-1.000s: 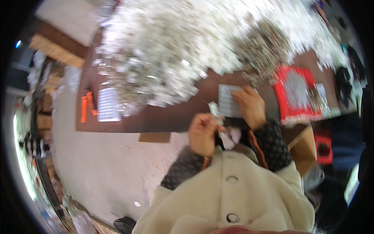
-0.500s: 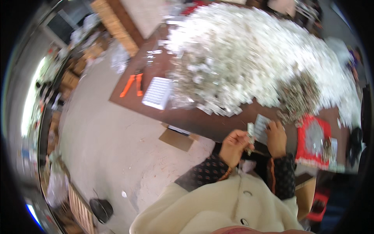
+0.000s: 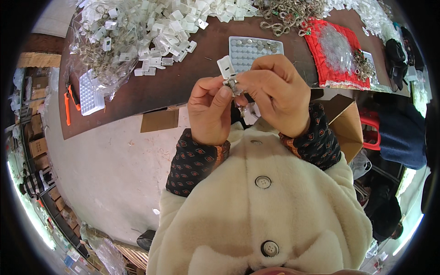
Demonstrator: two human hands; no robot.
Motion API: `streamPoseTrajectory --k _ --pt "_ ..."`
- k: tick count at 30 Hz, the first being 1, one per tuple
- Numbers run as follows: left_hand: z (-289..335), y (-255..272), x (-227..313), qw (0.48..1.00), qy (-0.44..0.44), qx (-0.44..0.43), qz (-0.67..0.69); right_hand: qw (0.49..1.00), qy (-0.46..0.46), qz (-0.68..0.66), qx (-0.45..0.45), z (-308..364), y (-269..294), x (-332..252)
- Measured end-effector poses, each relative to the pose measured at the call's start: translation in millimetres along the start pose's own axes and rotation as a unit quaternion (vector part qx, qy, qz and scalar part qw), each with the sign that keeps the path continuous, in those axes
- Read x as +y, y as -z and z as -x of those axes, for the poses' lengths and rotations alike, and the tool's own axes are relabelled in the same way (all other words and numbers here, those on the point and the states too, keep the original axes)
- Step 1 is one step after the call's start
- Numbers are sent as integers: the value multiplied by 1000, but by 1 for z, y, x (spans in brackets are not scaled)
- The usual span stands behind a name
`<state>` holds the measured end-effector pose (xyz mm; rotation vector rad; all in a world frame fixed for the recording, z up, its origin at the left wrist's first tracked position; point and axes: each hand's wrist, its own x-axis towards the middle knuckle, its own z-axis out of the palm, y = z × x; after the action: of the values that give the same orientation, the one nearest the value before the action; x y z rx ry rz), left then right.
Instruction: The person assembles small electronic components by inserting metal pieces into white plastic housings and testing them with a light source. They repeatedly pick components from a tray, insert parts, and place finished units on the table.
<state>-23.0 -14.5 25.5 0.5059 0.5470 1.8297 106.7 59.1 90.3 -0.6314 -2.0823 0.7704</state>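
My left hand [image 3: 210, 107] is closed, pinching a small white plastic case [image 3: 225, 67] between thumb and fingers. Its flat white part, with a dark slot, sticks up above the fingertips. A shiny metallic bit [image 3: 233, 84] shows at the case's lower end, and more of the piece dangles below, partly hidden. My right hand [image 3: 282, 94] meets it from the other side, thumb and fingertips pressed together at that metallic bit. Whatever the right fingers hold is too covered to name. Just beyond the hands lies a pale dimpled tray [image 3: 250, 54] with several round silver discs along its far side.
White plastic cases [image 3: 172, 34] pile up on the brown table [image 3: 206, 59]. Beside them are tangled cord-like loops [image 3: 286, 16], a red bag [image 3: 318, 50] of clear pieces, another dimpled tray [image 3: 91, 94] and orange-handled pliers [image 3: 68, 103]. A cardboard box [image 3: 343, 121] stands at the right.
My right hand has left the tray and come to the piece in my left hand. Both hands are now together and look larger. The whole view has shifted.
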Motion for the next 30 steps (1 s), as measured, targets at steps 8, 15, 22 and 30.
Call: streamPoseTrajectory --k 8,15,22,30 --pt "-1 9 -3 998 29 35 46 999 -22 -39 -7 4 -4 11" --pt "0 15 -7 997 49 32 47 998 52 35 -22 -2 -10 15" --pt "-8 27 -10 996 44 83 -1 996 -28 85 8 -9 -15 46" --pt "-14 34 -6 993 70 97 20 951 20 309 9 -26 -38 115"
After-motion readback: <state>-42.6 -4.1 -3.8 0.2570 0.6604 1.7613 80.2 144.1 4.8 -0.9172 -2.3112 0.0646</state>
